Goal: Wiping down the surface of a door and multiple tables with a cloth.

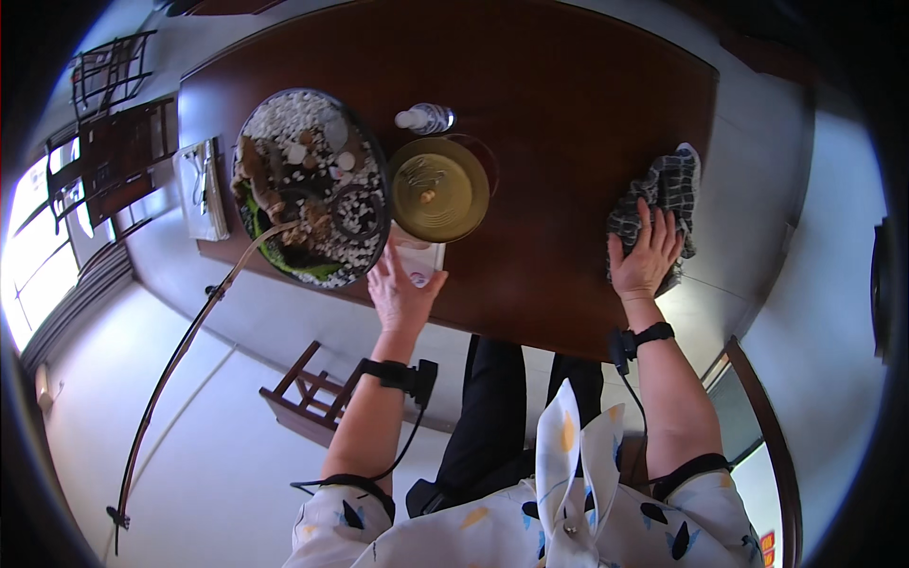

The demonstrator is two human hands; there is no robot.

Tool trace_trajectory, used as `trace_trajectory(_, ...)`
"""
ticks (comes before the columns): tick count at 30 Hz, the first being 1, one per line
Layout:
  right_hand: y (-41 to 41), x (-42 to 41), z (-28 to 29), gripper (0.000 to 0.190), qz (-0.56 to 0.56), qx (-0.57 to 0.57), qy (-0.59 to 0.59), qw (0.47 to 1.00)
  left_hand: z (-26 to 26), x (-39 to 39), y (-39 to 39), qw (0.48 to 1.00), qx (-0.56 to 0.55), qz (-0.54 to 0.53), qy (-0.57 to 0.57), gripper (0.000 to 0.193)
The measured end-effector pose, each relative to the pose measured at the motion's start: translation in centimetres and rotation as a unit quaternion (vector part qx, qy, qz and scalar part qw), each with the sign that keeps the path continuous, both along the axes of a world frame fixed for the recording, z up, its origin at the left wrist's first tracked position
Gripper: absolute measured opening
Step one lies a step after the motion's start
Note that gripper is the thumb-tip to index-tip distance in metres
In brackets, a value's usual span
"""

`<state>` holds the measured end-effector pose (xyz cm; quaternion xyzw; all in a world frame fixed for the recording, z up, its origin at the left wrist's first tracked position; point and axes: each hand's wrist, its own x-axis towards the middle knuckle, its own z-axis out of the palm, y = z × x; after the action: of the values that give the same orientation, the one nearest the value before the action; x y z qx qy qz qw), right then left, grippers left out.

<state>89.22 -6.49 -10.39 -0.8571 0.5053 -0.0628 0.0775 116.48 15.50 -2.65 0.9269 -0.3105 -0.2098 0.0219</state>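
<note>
On the left, my left hand (402,298) reaches over the table edge with its fingers apart. Its fingertips are at the near rim of a round dark tray (387,213) filled with white pebbles, moss and driftwood. Partly under that hand lies a white packet or box (424,261) with printing. Just beyond it stands a round bowl (465,149) of yellowish colour, with a small tan object at its centre. Near the table's right edge, my right hand (648,259) presses on a bunched black-and-white checked cloth (671,181), fingers spread over the folds.
A small clear bottle with a white cap (432,118) lies beyond the bowl on the dark wooden table (540,92). Paper-like items (202,188) sit by the left edge. A long thin curved stem (192,334) extends from the tray. A wooden stool (312,397) stands below.
</note>
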Motion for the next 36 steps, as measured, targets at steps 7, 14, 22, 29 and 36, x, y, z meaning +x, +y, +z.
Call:
trace_trajectory(7,-0.3,0.0,0.6,0.07,-0.001,0.017,0.02,1.0,-0.4,0.7,-1.1,0.999,0.02,0.033,0.025,0.116)
trace_trajectory(14,0.1,3.6,1.6,0.069,0.043,0.058,-0.007,0.997,-2.2,0.0,-1.4,0.989,0.132,0.062,0.024,0.125)
trace_trajectory(22,-4.7,13.4,2.5,0.065,0.269,0.099,-0.077,0.955,-2.0,-0.2,-1.9,0.992,0.106,0.06,0.027,0.102)
trace_trajectory(29,-11.4,25.7,0.5,0.06,0.272,0.01,-0.14,0.952,-3.4,-0.4,-1.1,0.983,0.054,0.122,0.125,0.12)
trace_trajectory(36,-11.3,28.9,-1.0,0.061,0.315,0.016,-0.139,0.939,-3.0,0.0,-0.2,0.985,0.055,0.141,0.078,0.127)
